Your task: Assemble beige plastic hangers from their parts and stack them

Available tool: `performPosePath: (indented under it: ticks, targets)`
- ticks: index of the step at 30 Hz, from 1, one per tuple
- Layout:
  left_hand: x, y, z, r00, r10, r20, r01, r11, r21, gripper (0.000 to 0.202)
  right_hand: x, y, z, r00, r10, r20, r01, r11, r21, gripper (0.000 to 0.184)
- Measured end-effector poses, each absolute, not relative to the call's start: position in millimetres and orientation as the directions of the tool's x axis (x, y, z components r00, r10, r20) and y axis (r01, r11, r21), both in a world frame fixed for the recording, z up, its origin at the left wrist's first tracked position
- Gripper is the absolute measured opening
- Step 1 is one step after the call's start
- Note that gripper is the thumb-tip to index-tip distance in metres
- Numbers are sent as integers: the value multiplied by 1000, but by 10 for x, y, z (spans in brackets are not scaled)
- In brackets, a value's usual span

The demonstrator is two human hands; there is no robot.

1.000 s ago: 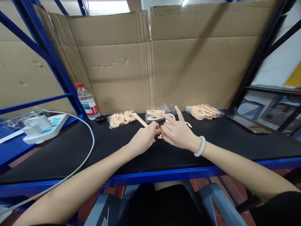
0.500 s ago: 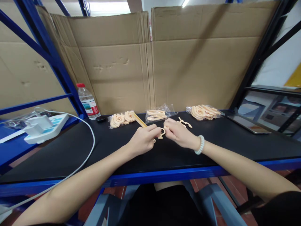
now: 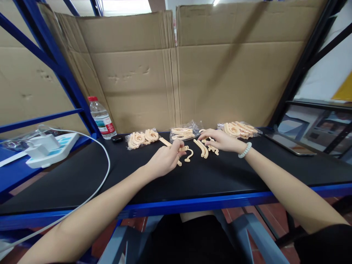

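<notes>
**Thin peach-coloured plastic parts are handled on a black bench top (image 3: 233, 172).**

The left hand (image 3: 165, 161) is closed on a flat strip (image 3: 165, 142), which is pinched near its near end and slants away toward the bags. The right hand (image 3: 220, 141) is laid with fingers bent over a cluster of curved pieces (image 3: 202, 148); whether one is pinched cannot be told. A small hook-shaped piece (image 3: 189, 155) lies loose between the hands. The parts are judged light, thin and smooth, fairly stiff yet easily snapped if bent, so a fingertip pinch across the flat faces near a broader end is suggested. Three clear bags are lined up behind: the left bag (image 3: 141, 138) and the right bag (image 3: 239, 130) are filled with similar curved parts, while fewer are seen in the middle bag (image 3: 183, 132).
</notes>
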State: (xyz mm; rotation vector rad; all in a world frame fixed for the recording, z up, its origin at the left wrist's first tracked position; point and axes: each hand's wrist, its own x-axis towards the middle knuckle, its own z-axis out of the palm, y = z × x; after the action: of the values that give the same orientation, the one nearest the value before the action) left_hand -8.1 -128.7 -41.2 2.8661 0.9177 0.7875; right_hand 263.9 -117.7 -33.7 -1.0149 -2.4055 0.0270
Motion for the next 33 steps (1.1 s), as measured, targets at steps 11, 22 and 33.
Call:
performPosePath:
  ticks: [11, 22, 33]
  targets:
    - [-144, -1172, -380, 701, 504, 504, 580, -815, 7, 7, 2397, -1245, -379, -644, 600, 474, 571, 790, -223, 15]
    - [-134, -1125, -405, 634, 443, 634, 546, -837, 39, 9, 1955, -1235, -694, -731, 575, 368, 548, 816, -185, 18]
    - [-333, -1036, -119, 889, 383, 252, 368, -924, 108, 15, 2157, -1338, -476, -646, 581, 496, 532, 808, -254, 22]
